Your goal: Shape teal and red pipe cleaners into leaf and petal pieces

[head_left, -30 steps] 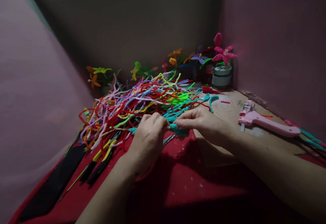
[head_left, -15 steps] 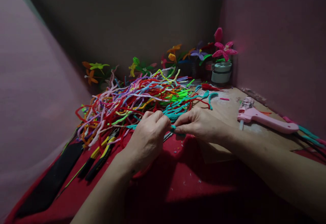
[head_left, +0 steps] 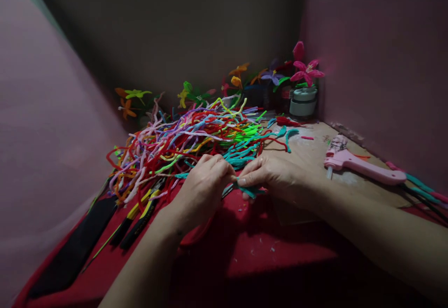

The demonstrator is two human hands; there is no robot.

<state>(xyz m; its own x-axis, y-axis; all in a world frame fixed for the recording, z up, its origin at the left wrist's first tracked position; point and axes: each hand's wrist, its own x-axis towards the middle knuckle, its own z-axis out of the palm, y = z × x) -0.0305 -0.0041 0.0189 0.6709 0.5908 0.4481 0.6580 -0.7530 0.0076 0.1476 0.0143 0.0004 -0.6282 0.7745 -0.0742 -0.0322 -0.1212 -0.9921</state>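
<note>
Left hand (head_left: 205, 182): closed, with thumb and fingertips pinching one end of the teal pipe cleaner (head_left: 250, 190) at centre frame.
Right hand (head_left: 276, 175): also closed, pinching the same piece just to the right. The fingertips of our two hands almost meet.
Teal pipe cleaner: a short bent length held just above the red cloth (head_left: 266, 247), in front of the pile of pipe cleaners (head_left: 189, 135). Our fingers hide most of it.
Step, as we judge it: we are bending or twisting this one piece between the two pinches.
Doing it well: we would set the pinches close together so the bend lands exactly between them. One hand should turn while the other holds firm, and the loose tail should stay clear of the tangle behind.
Watch for: the wire tip can prick a finger, and neighbouring teal strands can snag.
Around us: a pink glue gun (head_left: 360, 167) lies on the wooden board (head_left: 315, 151) at right. Yellow-handled pliers (head_left: 140, 217) lie lower left, and finished flowers (head_left: 307, 71) stand upper right.
</note>
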